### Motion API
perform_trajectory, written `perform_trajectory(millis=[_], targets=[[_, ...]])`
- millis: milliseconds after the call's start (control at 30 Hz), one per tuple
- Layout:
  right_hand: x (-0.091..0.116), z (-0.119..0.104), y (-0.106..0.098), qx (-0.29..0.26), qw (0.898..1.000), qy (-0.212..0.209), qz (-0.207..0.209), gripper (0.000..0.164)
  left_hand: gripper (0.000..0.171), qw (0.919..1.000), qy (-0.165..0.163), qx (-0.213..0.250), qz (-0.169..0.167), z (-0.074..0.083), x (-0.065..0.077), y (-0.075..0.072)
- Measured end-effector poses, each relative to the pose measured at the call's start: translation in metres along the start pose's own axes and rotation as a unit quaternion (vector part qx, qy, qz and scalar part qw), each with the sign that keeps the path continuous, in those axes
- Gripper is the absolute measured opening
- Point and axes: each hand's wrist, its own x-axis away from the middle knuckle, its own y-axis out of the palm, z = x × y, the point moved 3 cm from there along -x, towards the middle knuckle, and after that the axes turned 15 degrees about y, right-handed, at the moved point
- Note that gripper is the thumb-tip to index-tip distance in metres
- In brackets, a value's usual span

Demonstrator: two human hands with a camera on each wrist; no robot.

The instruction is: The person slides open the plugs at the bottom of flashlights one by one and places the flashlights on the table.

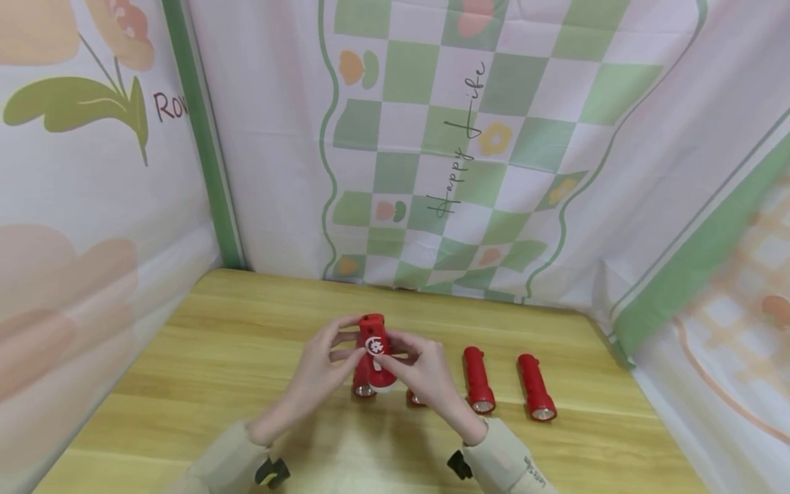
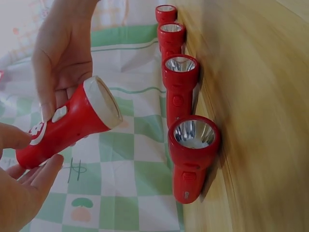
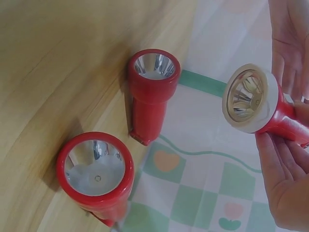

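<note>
A red flashlight (image 1: 379, 374) with a white rim, a white switch and a white emblem is held in both hands above the table. My left hand (image 1: 324, 360) grips its tail end, thumb by the emblem and fingers behind. My right hand (image 1: 428, 370) pinches the body, its thumb close to the switch (image 2: 60, 114). The lens (image 3: 245, 95) faces toward me and downward. Behind the hands, a plain red flashlight (image 2: 193, 150) lies on the table, and another (image 2: 181, 79) is mostly covered by the right hand in the head view.
Two more red flashlights, one (image 1: 479, 381) just right of my right hand and one (image 1: 536, 387) farther right, lie in the same row, lenses toward me. The wooden table (image 1: 247, 329) is enclosed by printed cloth walls (image 1: 278, 171) at the back and sides.
</note>
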Motion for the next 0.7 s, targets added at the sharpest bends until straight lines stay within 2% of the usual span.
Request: perform_trajectory(millis=[167, 367, 533, 700], targets=[[0.001, 0.002, -0.002, 0.003, 1.000, -0.012, -0.003, 0.039, 0.049, 0.9987, 0.045, -0.023, -0.011, -0.001, 0.000, -0.002], [0.002, 0.001, -0.006, 0.022, 1.000, -0.020, -0.009, 0.038, 0.048, 0.9907, 0.118, -0.063, -0.027, 0.000, -0.002, -0.007], [0.003, 0.000, -0.008, 0.034, 0.999, -0.033, -0.018, 0.039, 0.045, 0.9862, 0.140, -0.079, -0.039, 0.000, -0.002, -0.011], [0.005, -0.002, -0.008, 0.038, 0.998, -0.034, -0.031, 0.039, 0.040, 0.9820, 0.162, -0.092, -0.034, -0.001, -0.002, -0.012]])
